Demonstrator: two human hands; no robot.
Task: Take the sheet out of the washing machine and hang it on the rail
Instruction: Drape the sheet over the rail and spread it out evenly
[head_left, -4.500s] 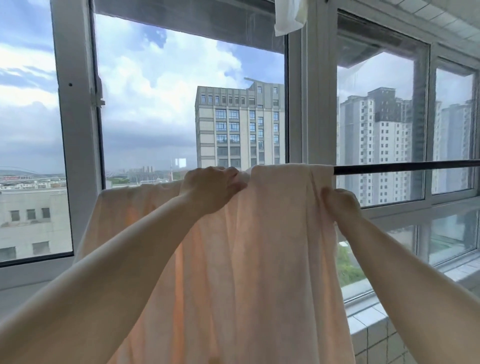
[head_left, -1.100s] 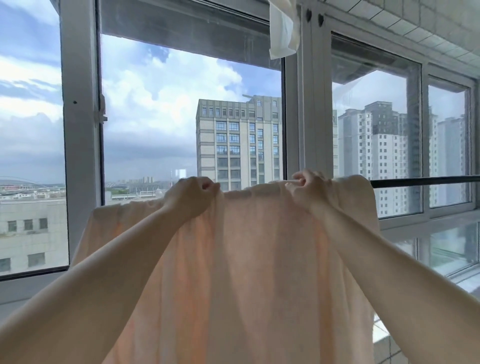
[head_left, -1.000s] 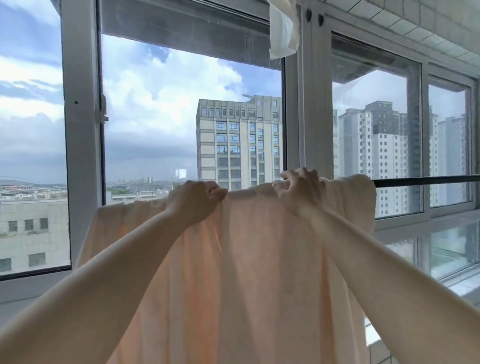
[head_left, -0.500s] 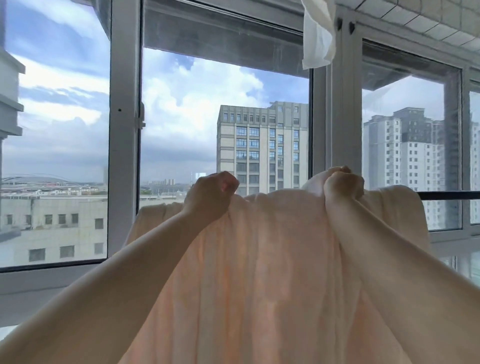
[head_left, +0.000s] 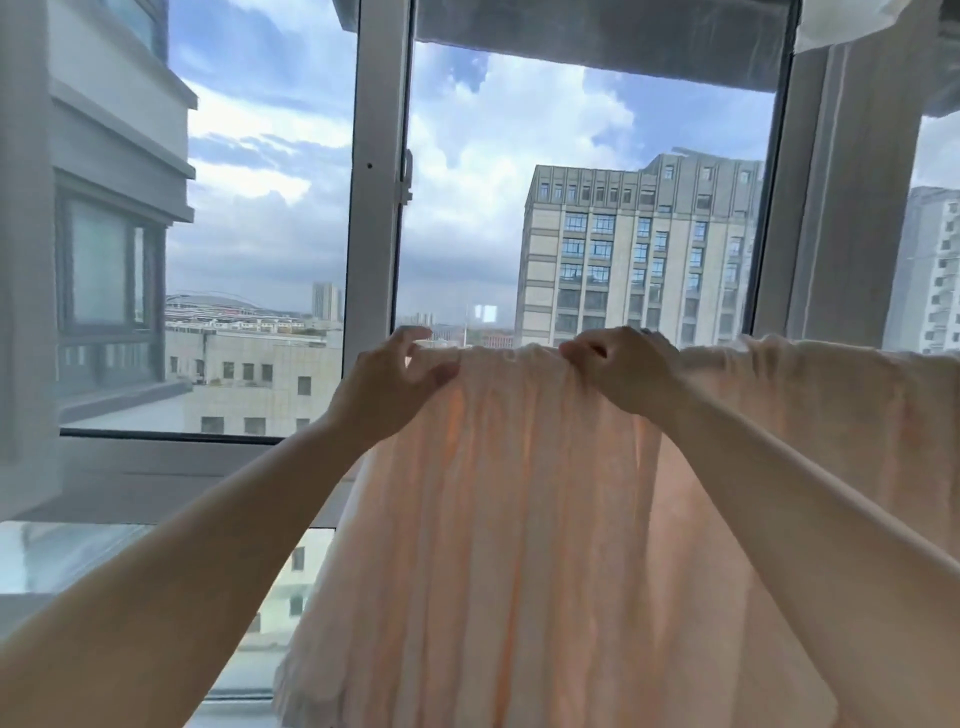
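A pale peach sheet (head_left: 519, 519) hangs in long folds in front of the window, draped over a rail that its top edge hides. My left hand (head_left: 387, 387) is at the sheet's top left corner, thumb and fingers curled round the bunched edge. My right hand (head_left: 621, 371) grips the top edge further right, fingers curled into the gathered fabric. The sheet runs on to the right past my right arm, out to the frame's edge.
Grey window frames (head_left: 371, 208) stand right behind the sheet, with a sill (head_left: 156, 473) below at the left. A white cloth (head_left: 852, 26) hangs at the top right. Buildings and cloudy sky show through the glass.
The view has swung left, so the bare rail at the right is out of sight. Both hands have moved left along the top edge, and my left hand now holds the sheet's left end.
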